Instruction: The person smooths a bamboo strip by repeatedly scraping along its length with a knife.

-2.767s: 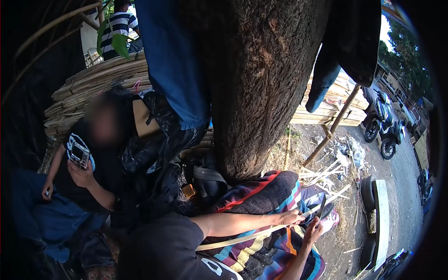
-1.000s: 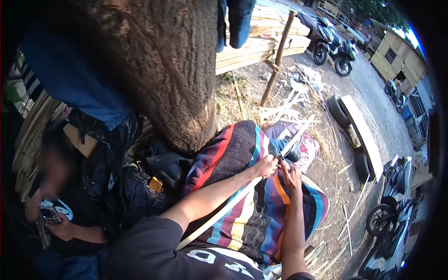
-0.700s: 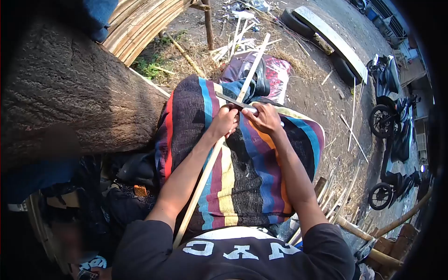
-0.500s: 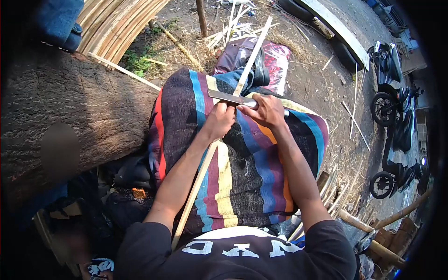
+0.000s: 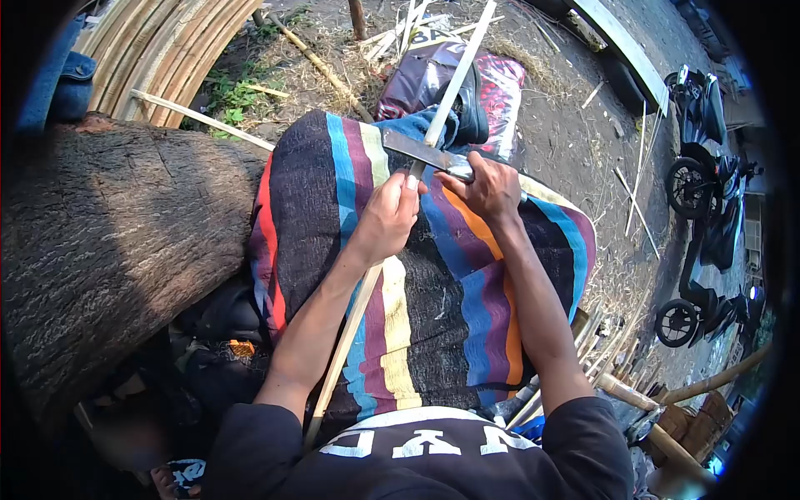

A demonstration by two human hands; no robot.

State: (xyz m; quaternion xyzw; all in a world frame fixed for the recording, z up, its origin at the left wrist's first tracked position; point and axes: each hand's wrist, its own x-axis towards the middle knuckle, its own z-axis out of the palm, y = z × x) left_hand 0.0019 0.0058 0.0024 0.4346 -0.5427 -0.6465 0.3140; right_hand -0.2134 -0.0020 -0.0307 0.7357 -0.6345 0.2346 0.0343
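Observation:
A long pale bamboo strip (image 5: 344,360) runs from beside my body, under my left hand, and out past my knees. My left hand (image 5: 389,212) is closed around it, thumb stretched along the strip. My right hand (image 5: 490,190) grips the handle of a broad-bladed knife (image 5: 414,151). The blade lies across the strip just beyond my left thumb, its tip pointing left. A striped cloth (image 5: 433,292) covers my lap beneath both hands. Beyond the knees a dark shoe (image 5: 473,112) shows beside the strip.
A thick log (image 5: 125,225) lies at the left, with bent bamboo strips (image 5: 158,50) behind it. Printed sacks (image 5: 500,92) lie on the ground ahead. Motorcycles (image 5: 696,183) stand at the right. Bamboo poles (image 5: 683,450) lie at lower right. Another person's hand (image 5: 164,481) shows at lower left.
The knife has tilted, its handle end lower and further right. My left hand has shifted slightly down and its thumb now extends along the strip. The view has moved a little.

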